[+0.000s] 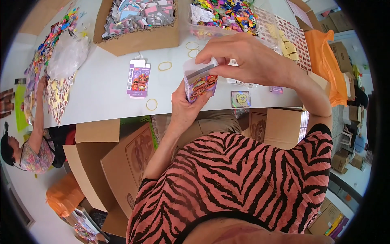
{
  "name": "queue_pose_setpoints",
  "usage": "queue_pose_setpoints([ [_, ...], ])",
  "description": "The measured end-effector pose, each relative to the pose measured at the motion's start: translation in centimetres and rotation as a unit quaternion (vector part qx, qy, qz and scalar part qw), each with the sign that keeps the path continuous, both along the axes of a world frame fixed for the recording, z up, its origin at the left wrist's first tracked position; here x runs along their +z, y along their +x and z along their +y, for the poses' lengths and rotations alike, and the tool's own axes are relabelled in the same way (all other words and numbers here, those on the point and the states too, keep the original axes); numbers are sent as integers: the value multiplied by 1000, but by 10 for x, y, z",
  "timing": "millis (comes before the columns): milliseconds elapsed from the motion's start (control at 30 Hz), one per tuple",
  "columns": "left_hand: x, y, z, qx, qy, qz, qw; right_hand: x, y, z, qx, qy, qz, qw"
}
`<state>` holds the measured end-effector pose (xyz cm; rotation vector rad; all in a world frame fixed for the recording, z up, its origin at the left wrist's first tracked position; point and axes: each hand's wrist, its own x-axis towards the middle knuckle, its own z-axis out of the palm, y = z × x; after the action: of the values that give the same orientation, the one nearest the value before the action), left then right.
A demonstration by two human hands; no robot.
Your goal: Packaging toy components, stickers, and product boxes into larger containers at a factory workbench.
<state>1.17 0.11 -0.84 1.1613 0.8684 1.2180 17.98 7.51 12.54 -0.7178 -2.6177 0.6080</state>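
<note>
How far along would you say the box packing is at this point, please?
Little looks finished: no closed box shows. In hand: the left hand holds a small purple box upright while the right hand works its top flap. Left: a flat box and loose rubber bands on the table.

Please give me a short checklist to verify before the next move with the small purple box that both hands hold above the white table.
1. Left hand grips small purple box from below: ok.
2. Right hand fingers at the box's top flap: ok.
3. Flap fully closed: cannot tell, the fingers hide it.
4. Box contents: cannot tell.
5. Flat purple box lying on white table, within reach: ok.
6. Rubber bands loose on the table nearby: ok.
</note>
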Motion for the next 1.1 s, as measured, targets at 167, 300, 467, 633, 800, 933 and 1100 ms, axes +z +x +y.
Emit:
queue_pose_setpoints([
  [167,1,-3,-1,12,2,-1,1000,6,8,-5,-22,-42,-6,999],
  [300,0,-5,2,19,22,7,1000,-2,11,-12,-20,-94,-40,995],
  [467,4,-7,0,33,23,-1,999,-9,13,-22,-98,-123,145,977],
  [633,15,-3,1,27,6,-91,995,-47,-3,-33,-157,-175,216,948],
  [800,20,-5,-7,48,-22,-107,993,-69,-15,-35,-156,-218,263,927],
  [933,10,-14,-14,56,-8,-6,998,-83,-11,-32,-119,-264,251,924],
  [1100,-2,-26,-35,74,16,-34,997,-98,-9,-46,-172,-385,259,869],
])
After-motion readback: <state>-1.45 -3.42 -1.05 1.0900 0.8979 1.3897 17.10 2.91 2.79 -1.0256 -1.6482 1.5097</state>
